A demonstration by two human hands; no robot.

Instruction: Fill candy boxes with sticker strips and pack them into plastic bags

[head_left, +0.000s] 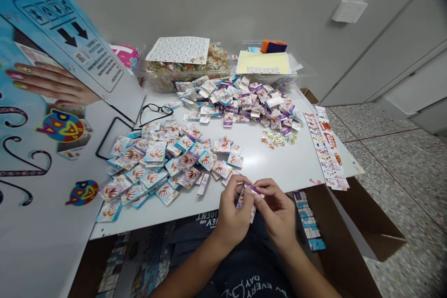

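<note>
A small purple and white box (252, 189) is held between both hands just beyond the table's front edge, above my lap. My left hand (235, 209) is closed round its left side, thumb on its face. The fingers of my right hand (275, 212) pinch its upper right edge. Parts of the box are hidden by the fingers. On the white table (258, 163), a heap of small blue and purple boxes (153, 151) lies to the left. Farther back is another heap of little boxes (244, 98). Small colourful packets (277, 138) lie in front of it.
Clear tubs (164, 77) stand at the back, one full of colourful packets. Black glasses (155, 109) lie at the left by a large printed panel (35, 102). Sticker strips (324, 149) lie at the right edge. An open cardboard box (373, 223) is below right.
</note>
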